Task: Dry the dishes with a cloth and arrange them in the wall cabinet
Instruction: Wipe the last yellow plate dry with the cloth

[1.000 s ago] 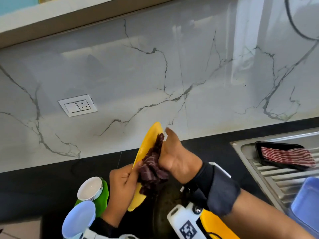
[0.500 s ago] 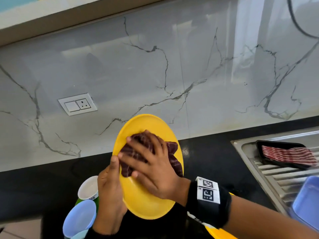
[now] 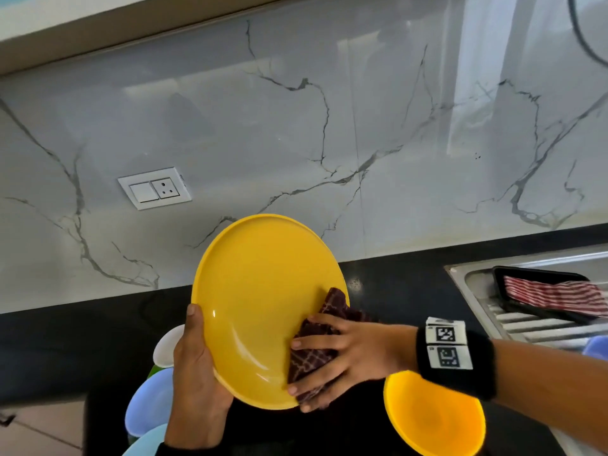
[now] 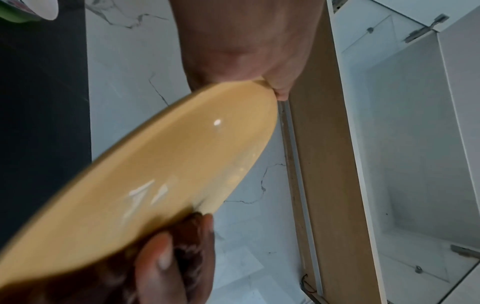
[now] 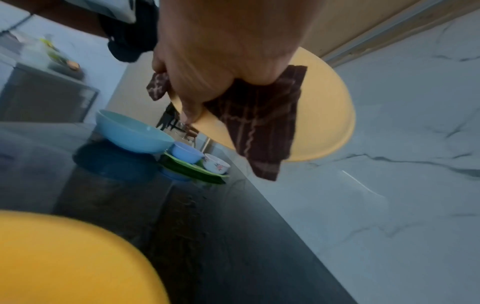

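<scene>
A yellow plate (image 3: 260,301) is held upright over the black counter, its face toward me. My left hand (image 3: 194,366) grips its left rim, thumb on the face. My right hand (image 3: 352,353) holds a dark maroon patterned cloth (image 3: 312,357) folded over the plate's lower right rim, fingers spread on the front. The right wrist view shows the cloth (image 5: 259,127) hanging behind the plate (image 5: 327,115) from my right hand (image 5: 221,51). In the left wrist view my left hand (image 4: 246,41) clasps the plate (image 4: 155,174). The open wall cabinet (image 4: 415,144) is above.
A second yellow dish (image 3: 434,413) lies on the counter under my right wrist. A white cup (image 3: 166,345), blue bowls (image 3: 151,399) and a green plate (image 5: 192,171) sit at the left. The steel sink drainboard (image 3: 477,291) with a black tray (image 3: 539,276) holding a striped cloth is at right.
The plate turned from edge-on to facing me. My right hand then slid the cloth from the plate's middle down to its lower right rim.
</scene>
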Demonstrator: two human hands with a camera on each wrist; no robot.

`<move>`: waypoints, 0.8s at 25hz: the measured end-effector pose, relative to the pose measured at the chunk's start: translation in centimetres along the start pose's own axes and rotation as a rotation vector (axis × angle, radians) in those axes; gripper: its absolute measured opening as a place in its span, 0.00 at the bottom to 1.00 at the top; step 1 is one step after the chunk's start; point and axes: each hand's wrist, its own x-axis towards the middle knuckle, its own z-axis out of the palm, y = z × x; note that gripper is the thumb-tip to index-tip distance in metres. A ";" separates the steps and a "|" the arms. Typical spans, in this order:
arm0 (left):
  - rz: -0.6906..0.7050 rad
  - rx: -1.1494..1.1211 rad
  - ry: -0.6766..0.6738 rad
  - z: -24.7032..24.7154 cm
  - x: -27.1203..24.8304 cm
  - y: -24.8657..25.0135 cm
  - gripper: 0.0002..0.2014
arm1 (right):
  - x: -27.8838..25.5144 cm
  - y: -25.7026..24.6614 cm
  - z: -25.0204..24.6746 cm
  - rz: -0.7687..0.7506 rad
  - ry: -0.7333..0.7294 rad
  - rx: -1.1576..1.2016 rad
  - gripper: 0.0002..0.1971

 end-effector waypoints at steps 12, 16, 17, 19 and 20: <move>0.025 -0.121 0.102 -1.0 -0.8 0.1 0.18 | 1.5 7.6 -10.4 0.914 0.894 0.788 0.25; -0.002 -0.078 0.100 0.1 -1.3 -0.3 0.30 | 3.6 5.5 -7.8 1.158 0.792 0.803 0.25; 0.004 -0.043 0.109 0.2 -1.3 -0.5 0.41 | 3.1 4.5 -5.9 1.221 0.625 0.622 0.25; 0.029 -0.004 0.125 0.5 -1.8 -0.9 0.54 | 1.6 2.5 -2.1 1.363 0.503 0.398 0.24; 0.035 0.005 0.106 0.5 -1.9 -1.0 0.54 | 1.4 1.8 -1.0 1.437 0.556 0.469 0.24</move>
